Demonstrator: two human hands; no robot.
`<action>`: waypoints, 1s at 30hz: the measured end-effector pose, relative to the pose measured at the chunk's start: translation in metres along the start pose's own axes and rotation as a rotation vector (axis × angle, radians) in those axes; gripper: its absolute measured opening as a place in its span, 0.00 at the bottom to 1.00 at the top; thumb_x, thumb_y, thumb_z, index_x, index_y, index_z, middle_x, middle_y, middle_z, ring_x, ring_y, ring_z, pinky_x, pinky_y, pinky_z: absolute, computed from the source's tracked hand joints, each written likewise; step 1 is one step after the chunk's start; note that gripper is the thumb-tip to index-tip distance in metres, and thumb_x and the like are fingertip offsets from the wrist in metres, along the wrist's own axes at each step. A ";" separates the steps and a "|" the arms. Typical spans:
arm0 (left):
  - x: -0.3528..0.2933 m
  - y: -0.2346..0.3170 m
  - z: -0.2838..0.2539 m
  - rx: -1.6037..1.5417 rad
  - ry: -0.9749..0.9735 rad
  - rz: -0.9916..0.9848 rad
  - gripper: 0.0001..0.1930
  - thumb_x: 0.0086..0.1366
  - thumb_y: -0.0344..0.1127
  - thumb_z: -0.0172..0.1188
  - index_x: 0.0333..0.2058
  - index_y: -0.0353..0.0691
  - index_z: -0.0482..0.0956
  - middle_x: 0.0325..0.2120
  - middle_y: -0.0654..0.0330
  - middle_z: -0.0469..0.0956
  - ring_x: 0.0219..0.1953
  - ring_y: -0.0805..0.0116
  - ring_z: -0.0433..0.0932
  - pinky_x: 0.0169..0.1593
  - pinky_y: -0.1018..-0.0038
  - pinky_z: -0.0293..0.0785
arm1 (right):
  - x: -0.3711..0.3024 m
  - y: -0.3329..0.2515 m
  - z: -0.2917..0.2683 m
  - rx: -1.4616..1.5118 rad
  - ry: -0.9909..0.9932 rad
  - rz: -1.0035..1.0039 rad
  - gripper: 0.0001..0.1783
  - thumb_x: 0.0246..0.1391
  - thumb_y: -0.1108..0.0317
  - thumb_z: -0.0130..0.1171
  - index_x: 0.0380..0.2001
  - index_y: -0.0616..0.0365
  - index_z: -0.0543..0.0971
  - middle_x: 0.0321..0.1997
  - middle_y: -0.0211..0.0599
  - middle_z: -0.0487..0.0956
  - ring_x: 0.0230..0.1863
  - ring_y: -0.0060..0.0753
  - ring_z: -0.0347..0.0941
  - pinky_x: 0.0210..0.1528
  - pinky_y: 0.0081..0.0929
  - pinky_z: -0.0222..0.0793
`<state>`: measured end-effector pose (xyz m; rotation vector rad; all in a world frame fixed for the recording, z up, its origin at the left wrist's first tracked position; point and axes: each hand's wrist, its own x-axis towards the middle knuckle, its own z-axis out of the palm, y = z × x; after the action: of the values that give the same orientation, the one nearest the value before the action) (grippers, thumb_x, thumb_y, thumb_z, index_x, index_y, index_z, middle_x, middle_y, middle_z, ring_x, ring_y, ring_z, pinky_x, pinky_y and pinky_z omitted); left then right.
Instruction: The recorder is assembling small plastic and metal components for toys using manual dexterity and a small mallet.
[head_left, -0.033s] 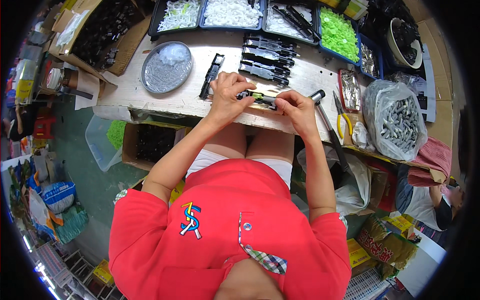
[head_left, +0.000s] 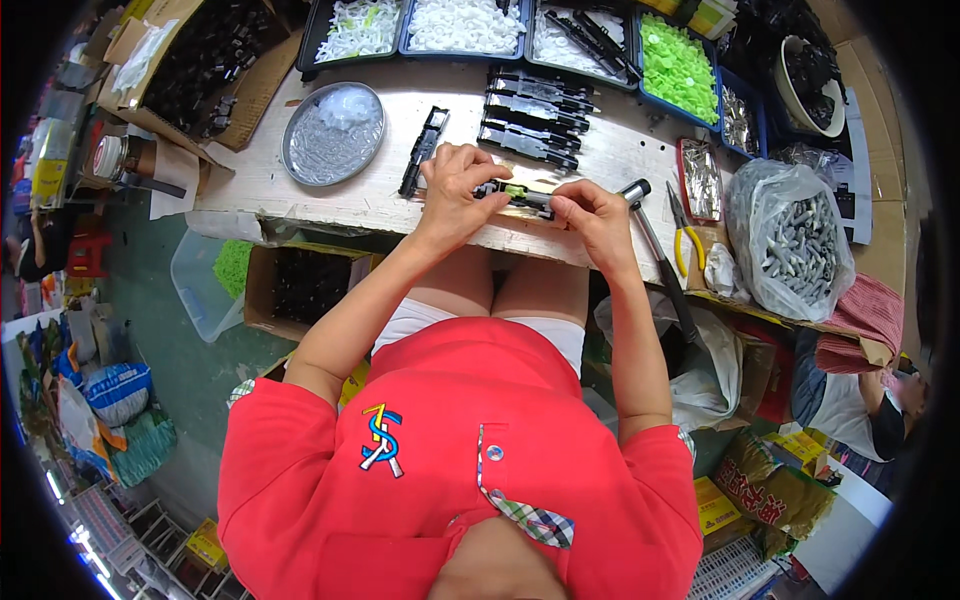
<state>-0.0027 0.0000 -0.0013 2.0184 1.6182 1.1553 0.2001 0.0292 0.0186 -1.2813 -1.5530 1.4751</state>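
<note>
- The left hand (head_left: 458,195) is pinching the left end of a long black assembly (head_left: 540,201) between thumb and fingers, apparently steadying it from one side.
- The right hand (head_left: 597,222) is pinching the opposite end with its thumb and fingertips, its contact partly hidden; the two-ended hold is probably stopping the narrow piece from twisting.
- The assembly is lying crosswise between both hands at the near edge of the white table (head_left: 250,185), directly before the person, where a green part (head_left: 514,190) at its middle is facing up in plain sight.
- Beyond the hands, similar black assemblies (head_left: 530,145) are lying side by side in a column, presumably for tidy counting and to leave the near edge free.
- A single black piece (head_left: 424,152) is resting at a slant just beside the left hand, seemingly within easy reach.
- Bins of white pieces (head_left: 465,28) and green pieces (head_left: 680,75) are lining the far edge, likely sorted by kind and colour.
- A round grey dish (head_left: 286,150) is sitting to the left, well apart from the work.
- To the right, a hammer (head_left: 655,240) and yellow-handled pliers (head_left: 686,240) are lying with handles toward the person, perhaps for quick pickup.
</note>
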 end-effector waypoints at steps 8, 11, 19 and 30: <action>0.000 -0.001 0.000 0.001 0.008 0.010 0.11 0.42 0.35 0.65 0.28 0.47 0.80 0.30 0.68 0.72 0.39 0.69 0.65 0.44 0.70 0.52 | 0.004 0.002 0.000 0.054 -0.028 0.003 0.04 0.48 0.75 0.57 0.29 0.63 0.77 0.20 0.26 0.74 0.22 0.14 0.67 0.26 0.13 0.63; 0.000 -0.001 0.001 0.010 0.022 0.051 0.07 0.42 0.34 0.64 0.25 0.48 0.80 0.29 0.70 0.71 0.38 0.69 0.65 0.43 0.69 0.52 | 0.005 0.005 0.000 0.064 -0.020 0.016 0.03 0.48 0.75 0.58 0.28 0.62 0.77 0.20 0.25 0.74 0.22 0.13 0.67 0.25 0.13 0.63; 0.000 0.000 0.001 0.062 0.034 0.170 0.04 0.42 0.32 0.64 0.19 0.48 0.77 0.27 0.71 0.70 0.36 0.69 0.65 0.41 0.68 0.52 | 0.012 -0.004 -0.001 -0.033 0.039 0.210 0.08 0.43 0.73 0.61 0.21 0.62 0.71 0.16 0.31 0.74 0.17 0.16 0.68 0.21 0.15 0.62; 0.001 -0.004 0.002 0.027 0.025 0.136 0.04 0.44 0.31 0.63 0.18 0.47 0.75 0.28 0.70 0.70 0.37 0.69 0.65 0.42 0.67 0.52 | 0.023 -0.030 -0.005 -0.470 -0.073 0.225 0.09 0.41 0.66 0.60 0.21 0.60 0.73 0.15 0.36 0.76 0.18 0.28 0.72 0.22 0.24 0.64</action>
<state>-0.0034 0.0025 -0.0051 2.1682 1.5361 1.2154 0.1907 0.0554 0.0448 -1.7311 -1.9326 1.3435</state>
